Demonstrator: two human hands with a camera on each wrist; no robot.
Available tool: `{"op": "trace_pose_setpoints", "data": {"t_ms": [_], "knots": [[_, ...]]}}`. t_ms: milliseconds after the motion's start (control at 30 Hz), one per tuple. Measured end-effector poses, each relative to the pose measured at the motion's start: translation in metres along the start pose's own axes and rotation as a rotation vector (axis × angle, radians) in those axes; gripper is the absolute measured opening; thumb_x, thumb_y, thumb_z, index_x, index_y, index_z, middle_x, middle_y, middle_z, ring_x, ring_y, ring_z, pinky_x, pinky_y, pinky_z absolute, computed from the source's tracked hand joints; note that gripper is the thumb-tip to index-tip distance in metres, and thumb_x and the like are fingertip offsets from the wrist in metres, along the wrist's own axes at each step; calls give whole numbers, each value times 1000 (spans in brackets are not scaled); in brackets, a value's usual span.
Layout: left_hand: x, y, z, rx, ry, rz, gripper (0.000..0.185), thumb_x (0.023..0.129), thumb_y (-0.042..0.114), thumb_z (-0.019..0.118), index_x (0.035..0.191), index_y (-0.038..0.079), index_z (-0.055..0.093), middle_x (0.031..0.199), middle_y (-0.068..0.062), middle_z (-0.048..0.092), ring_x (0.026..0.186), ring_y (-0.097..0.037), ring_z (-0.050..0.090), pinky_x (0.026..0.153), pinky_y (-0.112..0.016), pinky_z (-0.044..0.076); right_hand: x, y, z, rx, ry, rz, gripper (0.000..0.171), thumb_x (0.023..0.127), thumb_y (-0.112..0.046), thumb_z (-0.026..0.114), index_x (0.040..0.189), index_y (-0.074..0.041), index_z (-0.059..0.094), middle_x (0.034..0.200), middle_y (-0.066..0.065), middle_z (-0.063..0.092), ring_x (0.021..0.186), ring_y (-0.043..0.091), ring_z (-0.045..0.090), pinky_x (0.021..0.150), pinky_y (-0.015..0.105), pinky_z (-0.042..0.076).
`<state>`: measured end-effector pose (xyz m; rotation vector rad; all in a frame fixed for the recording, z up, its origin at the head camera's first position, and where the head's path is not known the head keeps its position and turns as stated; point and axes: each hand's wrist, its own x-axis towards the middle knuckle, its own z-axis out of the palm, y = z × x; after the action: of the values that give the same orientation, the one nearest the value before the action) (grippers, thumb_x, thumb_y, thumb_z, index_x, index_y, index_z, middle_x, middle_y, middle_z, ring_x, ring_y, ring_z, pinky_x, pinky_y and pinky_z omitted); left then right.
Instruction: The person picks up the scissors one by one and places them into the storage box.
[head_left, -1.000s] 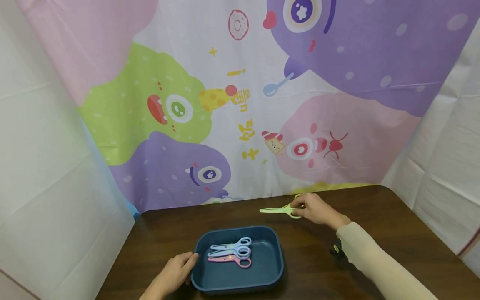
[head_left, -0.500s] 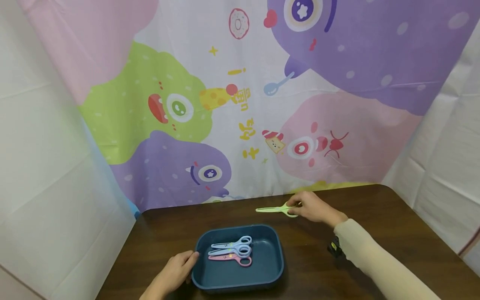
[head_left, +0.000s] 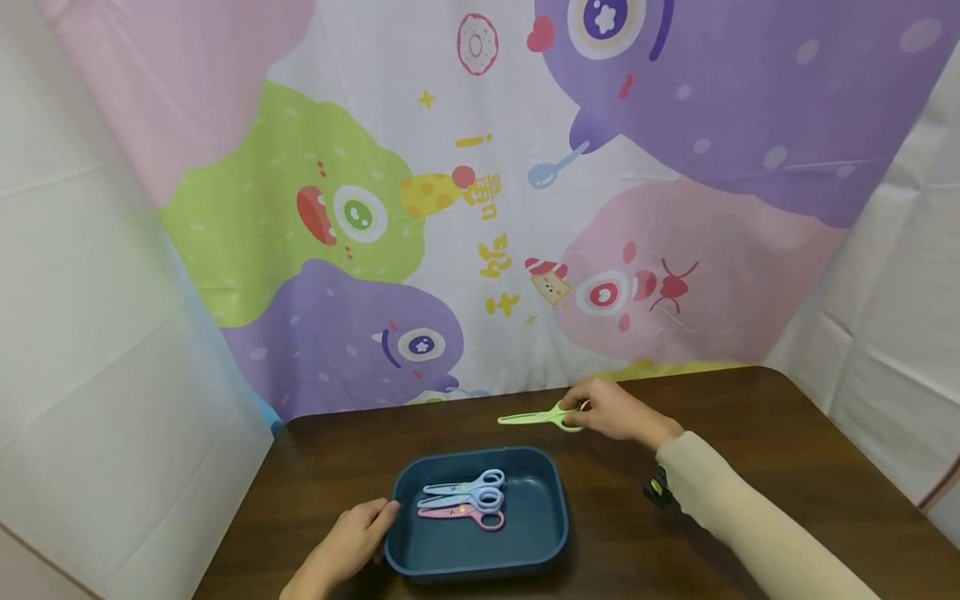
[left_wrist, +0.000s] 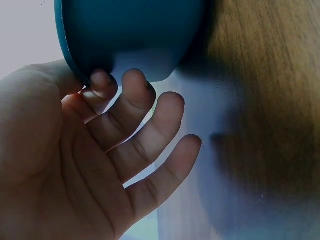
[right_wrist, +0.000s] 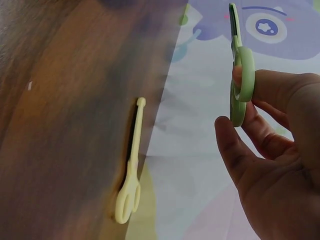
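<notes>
Dark wooden table (head_left: 750,467), mid-frame: green scissors (head_left: 538,416), light stiff plastic, probably slick. Your right hand (head_left: 617,412) pinches the handle loops; keep hold there. Your left hand (head_left: 347,546), fingers relaxed, rests against the blue tray (head_left: 551,533), lower centre.

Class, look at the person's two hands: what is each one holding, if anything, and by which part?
The right hand pinches the green scissors by the handle loops. The left hand holds nothing; it rests against the blue tray.
</notes>
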<state>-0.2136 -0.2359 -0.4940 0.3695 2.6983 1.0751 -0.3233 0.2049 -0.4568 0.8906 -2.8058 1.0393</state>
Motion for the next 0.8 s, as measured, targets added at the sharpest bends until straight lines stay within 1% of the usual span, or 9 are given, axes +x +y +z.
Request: {"op": "trace_pose_setpoints", "data": {"t_ms": [100, 333, 500, 600, 800], "knots": [[0, 1, 0, -1, -3, 6, 42, 110, 34, 48, 78, 8, 54, 62, -3, 54, 57, -17, 56, 54, -29, 43, 2, -5, 0, 6, -14, 11, 15, 95, -20, 76, 107, -13, 79, 103, -1, 76, 89, 12, 69, 78, 30, 56], [0, 0, 1, 6, 0, 19, 42, 110, 33, 48, 77, 9, 54, 62, -3, 54, 56, -16, 55, 54, -29, 43, 8, -16, 2, -7, -23, 5, 15, 94, -21, 77, 107, -13, 80, 105, 0, 74, 97, 16, 67, 82, 32, 57], [0, -1, 1, 0, -4, 1, 42, 110, 35, 47, 78, 8, 54, 62, -2, 54, 57, -17, 55, 55, -29, 43, 12, -20, 6, -27, -11, -4, 17, 92, -24, 79, 106, -15, 80, 104, -2, 74, 97, 15, 65, 81, 30, 56], [0, -1, 1, 0, -4, 1, 42, 110, 35, 47, 78, 9, 54, 62, -2, 54, 58, -17, 55, 55, -29, 43, 14, -22, 8, -35, -3, -11, 16, 91, -25, 80, 104, -16, 81, 103, -3, 74, 96, 14, 64, 81, 30, 56], [0, -1, 1, 1, 0, 12, 42, 110, 34, 47, 77, 9, 54, 62, -3, 55, 57, -16, 55, 55, -28, 42, 17, -26, 9, -1, -23, -37, 16, 92, -23, 79, 104, -13, 80, 101, -2, 74, 95, 14, 65, 80, 29, 56]]}}
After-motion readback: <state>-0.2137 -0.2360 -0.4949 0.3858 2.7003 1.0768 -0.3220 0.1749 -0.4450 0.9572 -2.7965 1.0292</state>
